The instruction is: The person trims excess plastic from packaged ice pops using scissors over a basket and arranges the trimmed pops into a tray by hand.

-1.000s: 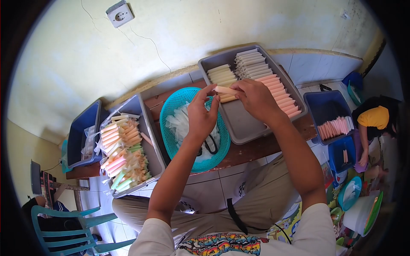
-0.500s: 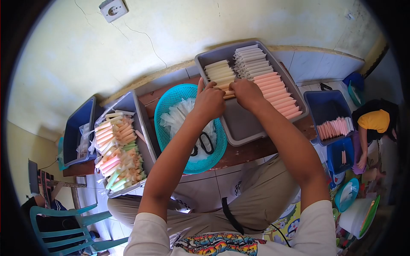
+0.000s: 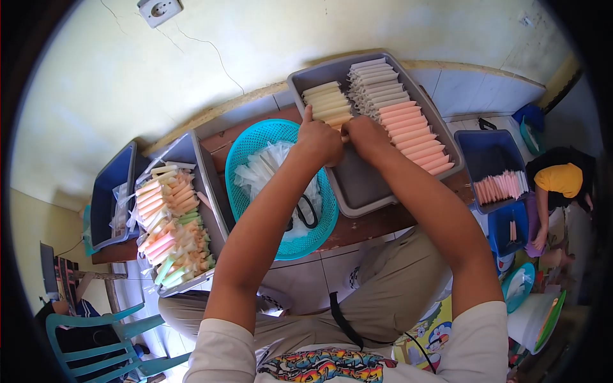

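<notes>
A grey tray (image 3: 357, 185) holds rows of filled plastic tubes that look like ice pops: cream ones (image 3: 324, 96), whitish ones (image 3: 377, 83) and pink ones (image 3: 412, 134). At the near end of the cream row, my left hand (image 3: 321, 140) is closed, one finger raised. My right hand (image 3: 366, 136) is closed right beside it, fingertips nearly meeting the left's. An orange-tan ice pop (image 3: 338, 121) shows at the fingers; both hands seem to pinch at it, mostly hidden. Left of the tray, a turquoise basket (image 3: 237, 143) contains clear plastic bags (image 3: 271, 159) and black-handled scissors (image 3: 308, 214).
A bin (image 3: 217, 185) heaped with bagged, coloured ice pops (image 3: 169, 223) stands at left, beside a blue bin (image 3: 108, 191). On the right, a blue crate (image 3: 485, 150) holds more tubes, near another person (image 3: 559, 179). A turquoise chair (image 3: 96, 348) is at lower left.
My hands have drawn closer together at the cream row, covering most of the ice pop that showed between them. The view has shifted slightly.
</notes>
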### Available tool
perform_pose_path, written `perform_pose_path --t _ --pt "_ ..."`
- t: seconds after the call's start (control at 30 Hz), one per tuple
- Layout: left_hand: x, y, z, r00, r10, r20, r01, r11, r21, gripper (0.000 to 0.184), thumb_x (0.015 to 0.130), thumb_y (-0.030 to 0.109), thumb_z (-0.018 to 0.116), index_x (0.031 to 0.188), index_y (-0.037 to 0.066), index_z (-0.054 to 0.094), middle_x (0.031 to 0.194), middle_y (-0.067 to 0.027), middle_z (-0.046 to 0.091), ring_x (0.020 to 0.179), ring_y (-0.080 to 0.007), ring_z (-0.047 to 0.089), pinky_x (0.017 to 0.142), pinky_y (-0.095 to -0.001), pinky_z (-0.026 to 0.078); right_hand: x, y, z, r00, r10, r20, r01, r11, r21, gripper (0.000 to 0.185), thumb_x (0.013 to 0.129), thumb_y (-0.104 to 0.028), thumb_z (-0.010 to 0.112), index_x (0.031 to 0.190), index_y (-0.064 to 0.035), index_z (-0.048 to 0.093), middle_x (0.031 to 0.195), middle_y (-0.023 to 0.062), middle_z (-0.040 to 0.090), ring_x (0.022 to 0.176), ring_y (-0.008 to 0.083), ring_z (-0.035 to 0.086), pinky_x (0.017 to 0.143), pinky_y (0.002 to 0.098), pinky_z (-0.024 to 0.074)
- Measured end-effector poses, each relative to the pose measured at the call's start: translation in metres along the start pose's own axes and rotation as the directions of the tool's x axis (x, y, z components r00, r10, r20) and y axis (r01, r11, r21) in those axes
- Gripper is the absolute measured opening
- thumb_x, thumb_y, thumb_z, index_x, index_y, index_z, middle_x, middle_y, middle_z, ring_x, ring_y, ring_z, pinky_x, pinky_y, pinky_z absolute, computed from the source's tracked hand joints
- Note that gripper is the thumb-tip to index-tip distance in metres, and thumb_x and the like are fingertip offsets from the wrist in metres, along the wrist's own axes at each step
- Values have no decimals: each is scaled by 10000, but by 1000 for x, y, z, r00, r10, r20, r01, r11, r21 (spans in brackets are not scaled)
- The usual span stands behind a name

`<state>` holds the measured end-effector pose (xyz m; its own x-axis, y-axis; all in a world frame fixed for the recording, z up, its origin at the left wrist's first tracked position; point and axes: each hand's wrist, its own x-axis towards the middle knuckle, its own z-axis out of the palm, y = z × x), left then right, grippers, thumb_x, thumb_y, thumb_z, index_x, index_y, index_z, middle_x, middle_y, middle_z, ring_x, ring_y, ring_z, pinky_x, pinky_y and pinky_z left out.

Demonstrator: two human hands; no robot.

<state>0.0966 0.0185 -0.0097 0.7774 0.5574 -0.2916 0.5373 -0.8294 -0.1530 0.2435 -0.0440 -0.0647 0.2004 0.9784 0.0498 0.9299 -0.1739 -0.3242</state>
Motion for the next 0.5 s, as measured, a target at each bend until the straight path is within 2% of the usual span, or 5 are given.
perform_pose_path --t 0.13,0.27,0.37,0.43,0.5 --pt "3 -1 -4 996 25 88 -28 999 25 342 866 295 634 1034 110 868 1133 -131 821 1252 -295 716 1348 -600 106 3 5 5 998 -62 -27 62 998 -9 227 961 -195 660 1078 -110 834 1115 222 794 1055 395 781 906 515 618" --pt "2 0 -5 998 35 52 -36 999 20 336 872 280 627 1039 117 869 1138 -122 822 1240 -284 723 1342 -609 114 2 5 3 1000 -5 -16 5 1000 24 222 960 -188 654 1065 -110 832 1113 215 794 1052 397 779 903 516 615" --pt "-1 3 -9 986 21 168 -30 998 48 401 921 246 586 1216 191 852 1284 -92 802 1319 -268 691 1348 -573 78 1 7 7 1000 -14 -20 14 999 38 218 962 -180 647 1056 -105 830 1108 219 792 1048 399 780 898 520 615" --pt "-1 2 -2 997 39 59 -42 998 42 327 877 248 610 1037 131 871 1138 -110 824 1240 -281 724 1335 -614 128 5 8 9 999 -35 -37 36 999 27 218 965 -175 643 1052 -101 829 1107 222 792 1045 401 781 893 523 617" --pt "-1 5 2 998 33 48 -36 998 53 325 873 251 614 1030 130 871 1131 -110 826 1239 -282 724 1330 -618 136 6 8 12 999 -31 -29 30 999 -35 219 970 -163 635 1044 -91 828 1104 229 791 1035 408 785 869 527 629"
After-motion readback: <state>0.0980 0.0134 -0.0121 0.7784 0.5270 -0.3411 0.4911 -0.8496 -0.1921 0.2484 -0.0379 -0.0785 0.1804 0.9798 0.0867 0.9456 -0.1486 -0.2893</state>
